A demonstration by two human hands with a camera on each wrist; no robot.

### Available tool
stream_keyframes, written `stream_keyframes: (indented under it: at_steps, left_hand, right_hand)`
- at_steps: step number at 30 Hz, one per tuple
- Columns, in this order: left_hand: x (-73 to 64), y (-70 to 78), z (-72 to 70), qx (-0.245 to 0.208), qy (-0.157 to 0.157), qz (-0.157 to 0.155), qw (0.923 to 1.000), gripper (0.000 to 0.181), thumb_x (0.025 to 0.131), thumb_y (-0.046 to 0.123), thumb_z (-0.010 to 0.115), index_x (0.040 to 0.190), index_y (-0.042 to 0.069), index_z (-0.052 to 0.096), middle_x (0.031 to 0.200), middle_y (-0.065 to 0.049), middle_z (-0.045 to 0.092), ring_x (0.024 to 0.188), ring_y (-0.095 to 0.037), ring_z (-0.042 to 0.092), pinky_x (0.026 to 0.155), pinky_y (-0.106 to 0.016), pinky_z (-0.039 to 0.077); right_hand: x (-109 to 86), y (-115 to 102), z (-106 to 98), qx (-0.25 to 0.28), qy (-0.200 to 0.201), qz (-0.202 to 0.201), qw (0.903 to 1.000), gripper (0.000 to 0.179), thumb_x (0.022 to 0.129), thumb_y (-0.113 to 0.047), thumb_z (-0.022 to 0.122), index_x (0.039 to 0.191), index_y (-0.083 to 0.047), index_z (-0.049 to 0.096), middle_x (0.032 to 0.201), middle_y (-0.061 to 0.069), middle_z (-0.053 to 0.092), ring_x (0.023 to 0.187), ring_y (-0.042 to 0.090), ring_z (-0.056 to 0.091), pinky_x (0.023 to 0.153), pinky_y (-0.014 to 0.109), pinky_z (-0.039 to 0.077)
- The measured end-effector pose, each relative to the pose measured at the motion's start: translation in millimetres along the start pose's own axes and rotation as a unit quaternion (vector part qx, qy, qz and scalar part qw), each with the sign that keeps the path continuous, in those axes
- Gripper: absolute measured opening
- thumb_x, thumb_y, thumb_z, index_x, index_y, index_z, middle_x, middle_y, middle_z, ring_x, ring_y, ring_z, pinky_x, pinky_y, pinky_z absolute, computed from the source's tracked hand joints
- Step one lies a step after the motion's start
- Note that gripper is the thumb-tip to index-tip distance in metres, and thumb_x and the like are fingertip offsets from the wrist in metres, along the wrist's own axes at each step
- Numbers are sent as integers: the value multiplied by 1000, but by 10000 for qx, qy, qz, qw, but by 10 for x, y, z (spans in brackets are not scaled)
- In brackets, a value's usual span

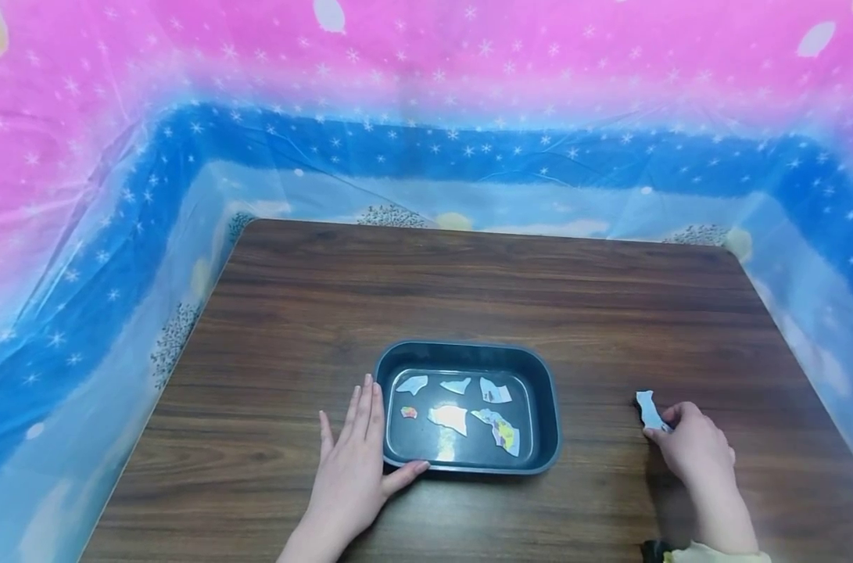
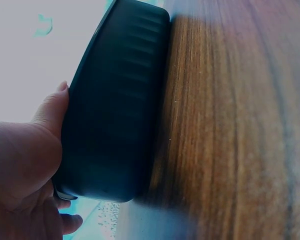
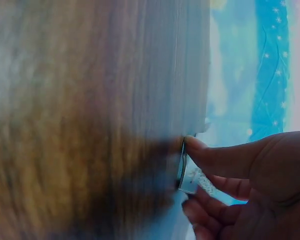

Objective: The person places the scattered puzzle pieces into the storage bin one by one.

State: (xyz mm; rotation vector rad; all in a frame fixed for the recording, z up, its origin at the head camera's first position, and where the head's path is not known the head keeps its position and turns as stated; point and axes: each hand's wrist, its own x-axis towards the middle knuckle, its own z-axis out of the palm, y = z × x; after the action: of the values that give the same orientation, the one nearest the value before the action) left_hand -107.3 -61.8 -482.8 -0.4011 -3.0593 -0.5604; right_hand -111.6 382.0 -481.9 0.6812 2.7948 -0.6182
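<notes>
A dark rectangular plastic box point(image 1: 551, 422) stands on the wooden table, with several torn paper pieces lying flat inside. Some are whitish, like the bright piece point(image 1: 449, 418); one curved piece point(image 1: 503, 435) has yellow and purple print, and a small scrap point(image 1: 409, 412) is reddish. My left hand point(image 1: 352, 473) rests against the box's left side with straight fingers, its thumb on the near rim; the left wrist view shows the box's outer wall. Right of the box, my right hand point(image 1: 697, 447) pinches a narrow pale torn paper piece point(image 1: 647, 408) between thumb and fingers, just above the table.
The brown wood-grain table point(image 1: 313, 313) extends around the box. Behind it and along its sides hangs a pink and blue cloth point(image 1: 426, 145) with white snowflakes. A dark shadow falls under the right hand.
</notes>
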Motion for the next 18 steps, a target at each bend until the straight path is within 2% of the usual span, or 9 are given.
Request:
stream_keyframes:
  at_steps: [5, 10, 13, 16, 18]
  left_hand:
    - [-2, -4, 2, -23, 29, 35, 10000, 119, 80, 74, 69, 159, -3, 24, 168, -18, 15, 152, -36, 23, 113, -75, 14]
    - [0, -14, 11, -22, 64, 55, 10000, 119, 80, 74, 68, 159, -3, 24, 168, -18, 16, 152, -36, 23, 113, -75, 15]
    - [0, -17, 12, -18, 121, 97, 9999, 119, 80, 74, 68, 159, -3, 25, 168, -19, 18, 152, -36, 24, 113, -75, 15]
    - [0, -20, 14, 5, 119, 94, 9999, 119, 81, 74, 68, 159, -3, 25, 168, -19, 18, 152, -36, 23, 113, -75, 16]
    - [1, -17, 13, 10, 88, 74, 9999, 118, 81, 74, 68, 159, -3, 25, 168, -18, 17, 153, -35, 23, 113, -75, 15]
  right_hand:
    - [-49, -42, 37, 200, 243, -91, 9995, 33, 95, -19, 69, 113, 3, 52, 118, 33, 62, 105, 56, 57, 85, 66, 31]
    - [-161, -203, 38, 581, 1013, -386, 9924, 20, 97, -15, 63, 109, 1, 62, 108, 27, 68, 97, 49, 62, 85, 63, 30]
    - [-255, -449, 18, 953, 1598, -629, 9805, 19, 97, -16, 67, 107, 0, 67, 97, 22, 71, 86, 38, 65, 82, 51, 40]
    - [-366, -810, 39, 1333, 1991, -980, 9659, 15, 93, -14, 74, 102, -2, 71, 87, 15, 72, 75, 24, 63, 63, 30, 46]
    - [-450, -1078, 94, 1531, 2002, -1283, 9592, 11, 91, -11, 77, 99, -4, 72, 84, 10, 72, 71, 18, 60, 54, 24, 44]
